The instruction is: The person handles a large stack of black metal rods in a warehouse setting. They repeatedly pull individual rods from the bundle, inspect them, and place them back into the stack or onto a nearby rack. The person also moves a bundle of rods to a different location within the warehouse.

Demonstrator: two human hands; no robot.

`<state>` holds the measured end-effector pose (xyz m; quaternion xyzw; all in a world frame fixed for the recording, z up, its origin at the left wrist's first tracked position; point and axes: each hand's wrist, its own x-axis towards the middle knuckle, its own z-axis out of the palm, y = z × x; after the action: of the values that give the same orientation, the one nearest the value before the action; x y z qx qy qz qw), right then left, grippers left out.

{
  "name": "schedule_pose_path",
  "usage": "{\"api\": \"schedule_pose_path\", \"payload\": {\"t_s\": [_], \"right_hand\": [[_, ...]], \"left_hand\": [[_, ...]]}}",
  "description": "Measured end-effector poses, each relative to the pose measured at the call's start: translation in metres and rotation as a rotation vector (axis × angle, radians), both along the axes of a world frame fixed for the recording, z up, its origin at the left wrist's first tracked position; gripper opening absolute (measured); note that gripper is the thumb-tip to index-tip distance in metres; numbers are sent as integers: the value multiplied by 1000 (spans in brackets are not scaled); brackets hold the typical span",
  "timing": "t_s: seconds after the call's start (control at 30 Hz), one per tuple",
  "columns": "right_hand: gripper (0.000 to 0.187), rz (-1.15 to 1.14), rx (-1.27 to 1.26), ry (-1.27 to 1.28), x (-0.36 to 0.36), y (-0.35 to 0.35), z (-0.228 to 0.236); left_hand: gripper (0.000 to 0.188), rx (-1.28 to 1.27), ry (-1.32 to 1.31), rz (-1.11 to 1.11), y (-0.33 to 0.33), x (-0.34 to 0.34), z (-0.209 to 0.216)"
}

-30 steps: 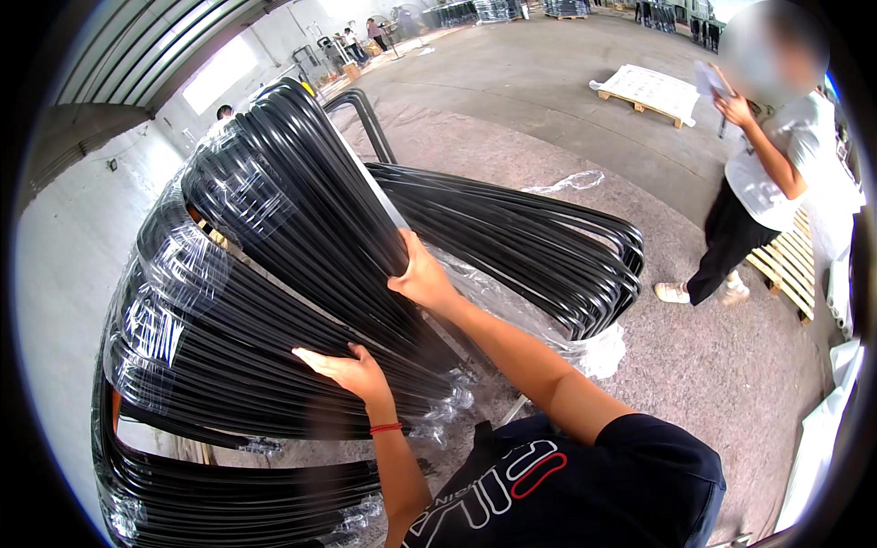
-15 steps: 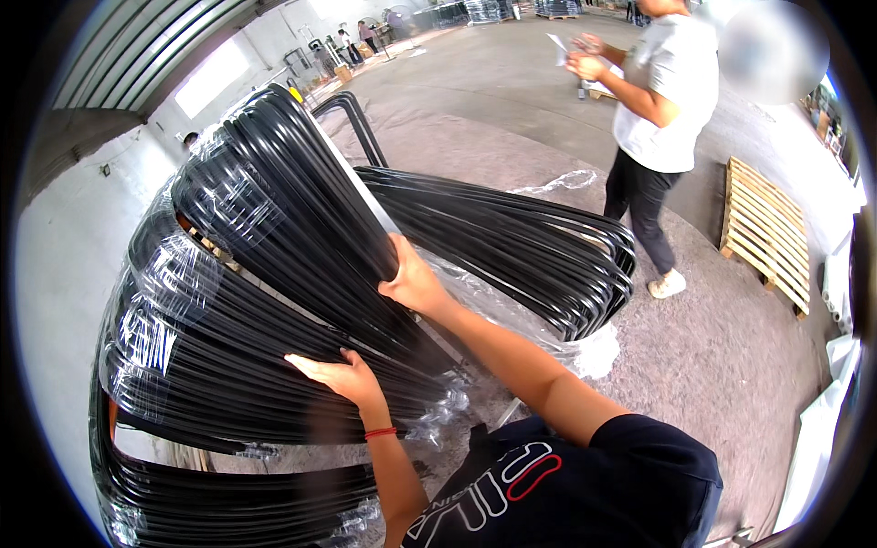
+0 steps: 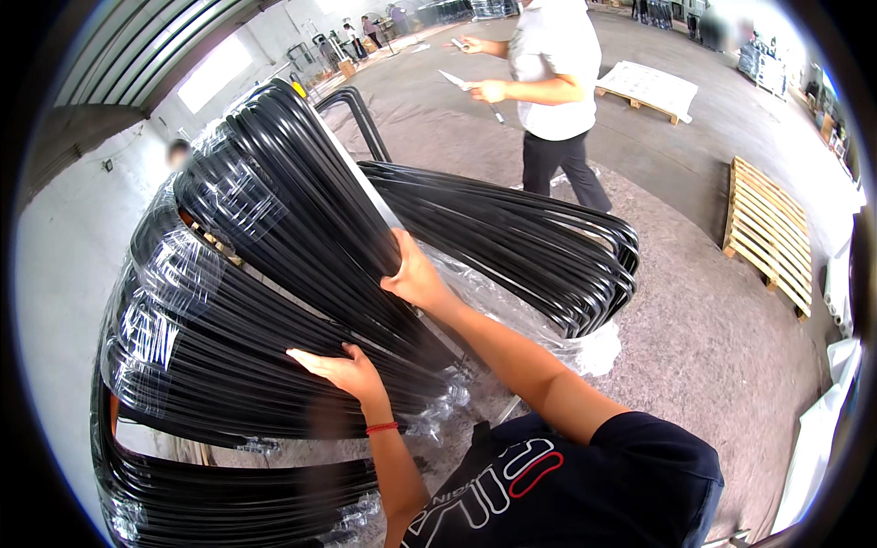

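Observation:
Bent black tubes (image 3: pixel 301 201), stacked tightly in U-shaped bundles and partly bound in clear film, lean upright before me. My right hand (image 3: pixel 417 276) grips the right edge of the tall bundle, beside a pale flat strip (image 3: pixel 361 183), with its thumb on the near face; some fingertips are hidden. Lower and to the left, my left hand (image 3: pixel 343 374) rests with fingers outstretched against the tubes of the neighbouring wrapped bundle (image 3: pixel 228 342). A red cord (image 3: pixel 382 427) circles the left wrist.
Another bundle of black tubes (image 3: pixel 512 242) lies to the right on clear film (image 3: pixel 598 352). A person in a white shirt (image 3: pixel 554 73) holds papers beyond it. Wooden pallets (image 3: pixel 769 233) are on the right, one with a white cover (image 3: pixel 650 87). Another person's head shows behind the stack.
The person in the white shirt has moved left, uncovering the white-covered pallet. Behind the stack, a head has risen further into view. My hands stay nearly where they were.

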<state>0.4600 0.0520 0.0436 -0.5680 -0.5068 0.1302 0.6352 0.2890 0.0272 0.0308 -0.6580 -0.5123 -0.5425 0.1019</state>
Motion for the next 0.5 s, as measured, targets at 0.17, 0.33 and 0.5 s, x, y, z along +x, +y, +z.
{"api": "schedule_pose_path", "payload": {"t_s": [0.17, 0.33, 0.5], "right_hand": [[78, 6, 33, 25, 0, 7, -6], [78, 10, 40, 16, 1, 3, -3], [77, 13, 58, 11, 2, 4, -4]], "left_hand": [[80, 12, -7, -5, -1, 1, 0], [81, -14, -21, -23, -1, 0, 1], [82, 16, -48, -17, -2, 2, 1]]}}
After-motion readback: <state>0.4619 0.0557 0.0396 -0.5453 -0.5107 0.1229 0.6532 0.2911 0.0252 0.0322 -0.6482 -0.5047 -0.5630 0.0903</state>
